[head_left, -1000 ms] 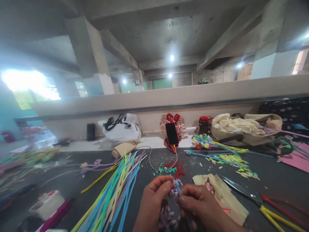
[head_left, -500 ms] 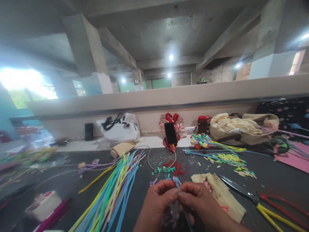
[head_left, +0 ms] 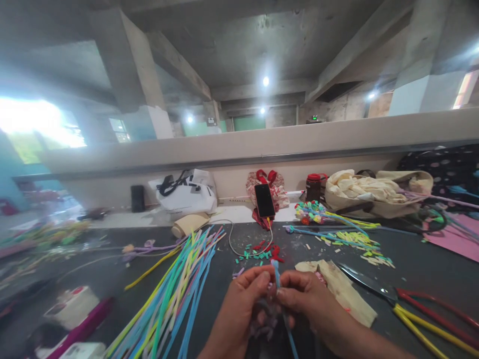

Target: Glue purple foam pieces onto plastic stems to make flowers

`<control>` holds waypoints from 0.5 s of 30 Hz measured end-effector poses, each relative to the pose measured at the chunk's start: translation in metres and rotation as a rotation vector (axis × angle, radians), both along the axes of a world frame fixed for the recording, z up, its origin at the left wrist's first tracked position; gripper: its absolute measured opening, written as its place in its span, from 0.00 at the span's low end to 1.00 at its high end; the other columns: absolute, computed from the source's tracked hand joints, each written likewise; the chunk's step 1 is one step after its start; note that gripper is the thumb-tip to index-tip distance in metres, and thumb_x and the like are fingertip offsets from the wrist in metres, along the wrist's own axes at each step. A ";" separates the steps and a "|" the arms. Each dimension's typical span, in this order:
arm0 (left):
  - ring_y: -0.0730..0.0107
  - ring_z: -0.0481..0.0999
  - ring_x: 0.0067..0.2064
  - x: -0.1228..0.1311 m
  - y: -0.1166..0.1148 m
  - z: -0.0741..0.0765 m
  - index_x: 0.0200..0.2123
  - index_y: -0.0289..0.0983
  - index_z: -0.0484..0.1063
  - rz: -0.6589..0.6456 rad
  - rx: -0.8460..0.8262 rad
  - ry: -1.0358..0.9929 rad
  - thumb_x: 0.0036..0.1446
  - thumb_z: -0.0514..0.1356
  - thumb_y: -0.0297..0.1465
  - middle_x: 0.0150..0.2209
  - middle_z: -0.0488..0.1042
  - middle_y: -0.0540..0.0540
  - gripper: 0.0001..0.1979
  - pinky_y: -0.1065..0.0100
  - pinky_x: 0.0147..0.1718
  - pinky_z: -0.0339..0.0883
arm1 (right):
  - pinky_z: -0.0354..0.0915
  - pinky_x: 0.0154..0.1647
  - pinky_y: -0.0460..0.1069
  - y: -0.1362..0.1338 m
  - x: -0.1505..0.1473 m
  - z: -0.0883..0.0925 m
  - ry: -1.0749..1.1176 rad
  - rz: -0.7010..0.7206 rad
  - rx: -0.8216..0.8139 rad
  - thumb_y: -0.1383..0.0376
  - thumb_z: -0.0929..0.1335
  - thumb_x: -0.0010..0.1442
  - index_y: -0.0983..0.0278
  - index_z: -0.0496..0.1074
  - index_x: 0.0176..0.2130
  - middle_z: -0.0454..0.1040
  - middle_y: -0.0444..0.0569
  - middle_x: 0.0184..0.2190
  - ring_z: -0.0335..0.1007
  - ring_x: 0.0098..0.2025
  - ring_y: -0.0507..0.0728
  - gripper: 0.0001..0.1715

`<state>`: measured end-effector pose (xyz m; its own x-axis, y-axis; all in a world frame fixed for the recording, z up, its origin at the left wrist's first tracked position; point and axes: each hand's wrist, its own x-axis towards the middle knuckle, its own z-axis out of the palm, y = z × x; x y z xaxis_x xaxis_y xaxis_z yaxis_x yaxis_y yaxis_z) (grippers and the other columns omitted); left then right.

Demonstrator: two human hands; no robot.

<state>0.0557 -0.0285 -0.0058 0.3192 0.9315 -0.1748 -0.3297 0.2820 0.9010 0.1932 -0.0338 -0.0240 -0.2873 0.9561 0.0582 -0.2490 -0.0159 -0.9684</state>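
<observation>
Toward the near edge of the table (head_left: 224, 281): left hand (head_left: 249, 294) and right hand (head_left: 305, 294) close together.
Blue stem (head_left: 277, 275): between them, long axis running from its tip, aimed at the far edge, back toward the near edge.
Right hand: nearer the stem, thumb and finger pinching it.
Left hand: fingertips just left of it (whether gripping anything, I cannot tell).
</observation>
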 end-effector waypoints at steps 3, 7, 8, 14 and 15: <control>0.75 0.69 0.20 -0.001 0.001 0.006 0.37 0.33 0.71 -0.123 0.056 0.120 0.45 0.60 0.37 0.20 0.71 0.48 0.16 0.79 0.13 0.52 | 0.54 0.17 0.40 0.002 0.003 0.000 0.002 -0.018 -0.008 0.59 0.70 0.47 0.68 0.70 0.24 0.69 0.41 0.17 0.60 0.16 0.45 0.13; 0.80 0.65 0.18 -0.001 0.000 0.005 0.31 0.33 0.73 -0.216 0.207 0.306 0.39 0.63 0.27 0.19 0.70 0.51 0.11 0.80 0.14 0.53 | 0.55 0.17 0.40 0.006 0.007 0.001 0.023 -0.040 -0.034 0.60 0.71 0.46 0.69 0.70 0.25 0.69 0.41 0.16 0.60 0.15 0.45 0.13; 0.82 0.60 0.14 -0.001 0.000 0.004 0.27 0.33 0.73 -0.198 0.218 0.361 0.41 0.62 0.28 0.15 0.66 0.53 0.06 0.80 0.12 0.50 | 0.53 0.16 0.39 0.006 0.008 0.002 0.012 -0.055 -0.041 0.60 0.71 0.45 0.69 0.70 0.25 0.69 0.41 0.16 0.60 0.15 0.44 0.13; 0.86 0.54 0.09 -0.017 0.011 0.005 0.20 0.34 0.68 -0.043 0.036 0.222 0.42 0.62 0.36 0.11 0.62 0.56 0.11 0.81 0.08 0.45 | 0.43 0.07 0.38 0.010 0.016 0.009 0.017 -0.115 -0.117 0.57 0.70 0.48 0.66 0.65 0.24 0.62 0.35 0.10 0.49 0.08 0.42 0.16; 0.87 0.55 0.10 -0.022 0.014 0.007 0.22 0.33 0.69 -0.002 0.011 0.152 0.42 0.63 0.35 0.12 0.63 0.57 0.10 0.82 0.08 0.46 | 0.43 0.06 0.38 0.012 0.017 0.008 0.034 -0.110 -0.121 0.56 0.69 0.49 0.66 0.65 0.25 0.62 0.35 0.10 0.49 0.07 0.43 0.16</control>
<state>0.0341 -0.0142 0.0014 0.2912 0.9331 -0.2112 -0.1885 0.2724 0.9435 0.2102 -0.0222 -0.0163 -0.1805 0.9822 -0.0512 -0.2881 -0.1026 -0.9521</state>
